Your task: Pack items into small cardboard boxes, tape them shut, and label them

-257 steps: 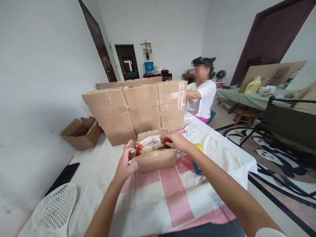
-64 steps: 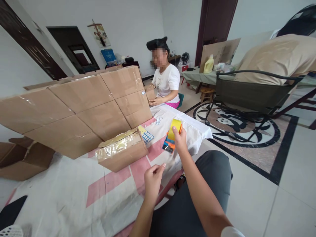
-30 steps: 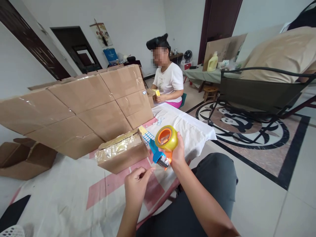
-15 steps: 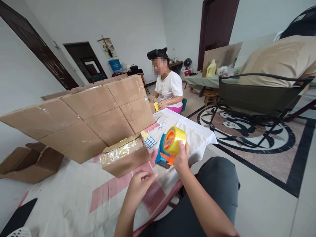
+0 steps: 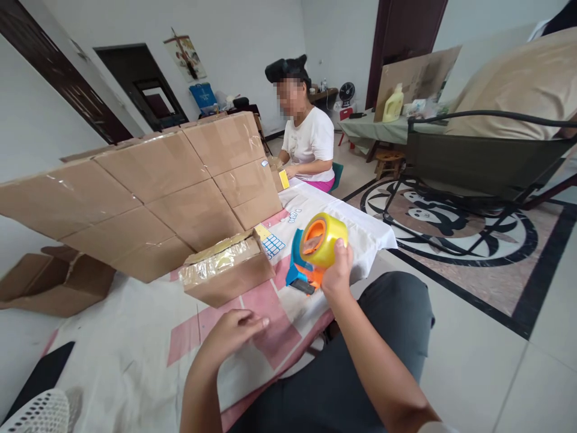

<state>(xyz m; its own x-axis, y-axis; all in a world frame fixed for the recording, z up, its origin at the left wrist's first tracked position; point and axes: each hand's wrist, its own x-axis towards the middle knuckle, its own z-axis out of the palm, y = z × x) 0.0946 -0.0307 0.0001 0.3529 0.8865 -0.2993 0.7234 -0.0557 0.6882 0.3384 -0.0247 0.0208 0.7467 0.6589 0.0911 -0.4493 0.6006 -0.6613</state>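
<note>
My right hand (image 5: 338, 270) grips a blue and orange tape dispenser (image 5: 297, 278) loaded with a wide roll of yellowish tape (image 5: 331, 237), raised over the right side of the table. My left hand (image 5: 232, 334) hovers above the cloth with nothing in it, the thumb stretched out and the fingers loosely bent. Just beyond that hand lies a small cardboard box (image 5: 234, 282), its top covered with shiny clear tape. A gap separates the dispenser from the box.
Behind the small box stands a wall of stacked, taped cartons (image 5: 175, 198). An opened carton (image 5: 58, 285) sits at the left. Across the cloth-covered table (image 5: 135, 355), a person (image 5: 311, 138) in a white top handles a box with a yellow item (image 5: 283, 178).
My left hand has drawn back to the left, away from the dispenser. My right hand still holds the dispenser, at nearly the same place. The view has shifted slightly.
</note>
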